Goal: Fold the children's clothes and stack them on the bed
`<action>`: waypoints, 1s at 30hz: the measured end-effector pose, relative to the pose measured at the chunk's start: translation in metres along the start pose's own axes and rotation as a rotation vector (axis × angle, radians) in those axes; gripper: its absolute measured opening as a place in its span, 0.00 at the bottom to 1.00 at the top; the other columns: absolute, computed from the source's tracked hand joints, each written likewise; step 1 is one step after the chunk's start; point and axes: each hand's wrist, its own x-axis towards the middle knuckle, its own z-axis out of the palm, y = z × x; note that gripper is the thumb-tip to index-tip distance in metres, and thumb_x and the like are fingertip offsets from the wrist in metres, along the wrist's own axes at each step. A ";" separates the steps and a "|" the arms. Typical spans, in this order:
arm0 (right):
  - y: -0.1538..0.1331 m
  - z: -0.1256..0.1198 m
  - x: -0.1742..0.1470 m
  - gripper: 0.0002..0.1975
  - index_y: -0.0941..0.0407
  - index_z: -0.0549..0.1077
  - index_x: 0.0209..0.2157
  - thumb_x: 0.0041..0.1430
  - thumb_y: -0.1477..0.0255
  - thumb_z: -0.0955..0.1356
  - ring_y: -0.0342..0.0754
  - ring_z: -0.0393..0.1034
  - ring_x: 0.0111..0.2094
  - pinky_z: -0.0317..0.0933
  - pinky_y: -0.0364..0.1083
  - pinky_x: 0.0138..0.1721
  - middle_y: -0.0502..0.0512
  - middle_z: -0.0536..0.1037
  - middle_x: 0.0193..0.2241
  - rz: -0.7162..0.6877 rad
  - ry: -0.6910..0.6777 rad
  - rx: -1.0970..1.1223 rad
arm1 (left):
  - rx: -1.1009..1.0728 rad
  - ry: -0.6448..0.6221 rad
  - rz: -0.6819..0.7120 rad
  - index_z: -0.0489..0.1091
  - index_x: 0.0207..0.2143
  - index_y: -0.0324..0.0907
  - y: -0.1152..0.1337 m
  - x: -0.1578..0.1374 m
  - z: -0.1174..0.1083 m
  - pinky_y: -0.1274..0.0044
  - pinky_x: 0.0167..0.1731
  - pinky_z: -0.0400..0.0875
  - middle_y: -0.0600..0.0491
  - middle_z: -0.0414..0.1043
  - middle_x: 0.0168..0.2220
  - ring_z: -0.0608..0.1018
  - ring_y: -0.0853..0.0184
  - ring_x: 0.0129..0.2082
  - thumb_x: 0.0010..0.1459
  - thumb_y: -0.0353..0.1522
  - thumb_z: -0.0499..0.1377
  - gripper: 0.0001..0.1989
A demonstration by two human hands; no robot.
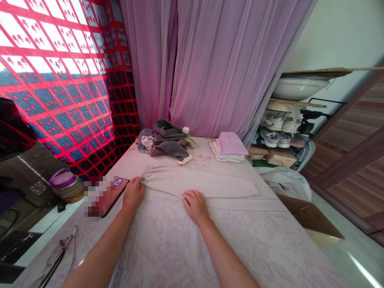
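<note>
A pair of pale, finely ribbed pants [198, 182] lies folded lengthwise across the bed, its gathered waistband at the left and the legs stretching right. My left hand [134, 193] is closed on the near corner of the waistband. On the near edge, about the middle of the pants, my right hand [195, 206] has its fingers curled and gripping the cloth. Just left of my left hand lies a phone [112, 196] in a reddish case, partly blurred out.
Crumpled dark clothes [169, 140] lie at the back left. A neat stack of folded clothes [229, 147], lilac on top, sits at the back right. Glasses [57, 254] and a cable lie front left. An open cardboard box [309, 220] stands right of the bed [168, 244].
</note>
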 end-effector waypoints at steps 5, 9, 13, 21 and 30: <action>0.000 0.000 0.000 0.09 0.49 0.77 0.40 0.61 0.73 0.65 0.45 0.67 0.44 0.55 0.46 0.45 0.50 0.78 0.41 0.003 0.000 0.011 | -0.001 0.000 0.022 0.71 0.43 0.44 -0.003 0.001 0.001 0.68 0.49 0.69 0.49 0.73 0.46 0.75 0.59 0.45 0.52 0.28 0.51 0.16; 0.000 0.000 0.001 0.09 0.49 0.77 0.39 0.61 0.73 0.65 0.45 0.67 0.44 0.55 0.46 0.46 0.50 0.78 0.41 0.007 -0.003 0.016 | 0.004 -0.002 0.032 0.71 0.43 0.43 -0.005 0.003 0.002 0.67 0.49 0.68 0.48 0.73 0.47 0.75 0.58 0.46 0.53 0.29 0.51 0.16; 0.000 -0.001 0.001 0.09 0.49 0.76 0.40 0.61 0.73 0.65 0.45 0.67 0.44 0.55 0.46 0.46 0.50 0.78 0.41 0.010 -0.005 0.005 | 0.017 -0.008 0.028 0.72 0.43 0.44 -0.006 0.003 0.002 0.68 0.49 0.69 0.49 0.73 0.47 0.75 0.59 0.46 0.53 0.29 0.51 0.16; 0.000 -0.001 0.002 0.08 0.49 0.77 0.39 0.61 0.72 0.66 0.45 0.67 0.44 0.55 0.46 0.46 0.50 0.78 0.41 0.014 0.000 0.015 | 0.000 0.002 0.036 0.71 0.43 0.44 -0.008 0.004 0.003 0.67 0.48 0.69 0.48 0.74 0.46 0.75 0.57 0.46 0.53 0.30 0.50 0.16; 0.000 -0.001 0.002 0.08 0.49 0.77 0.39 0.61 0.73 0.66 0.45 0.67 0.44 0.55 0.46 0.46 0.49 0.78 0.41 0.018 0.000 0.027 | -0.010 -0.012 0.035 0.71 0.43 0.43 -0.007 0.006 0.002 0.67 0.49 0.69 0.47 0.74 0.45 0.75 0.57 0.45 0.53 0.30 0.50 0.16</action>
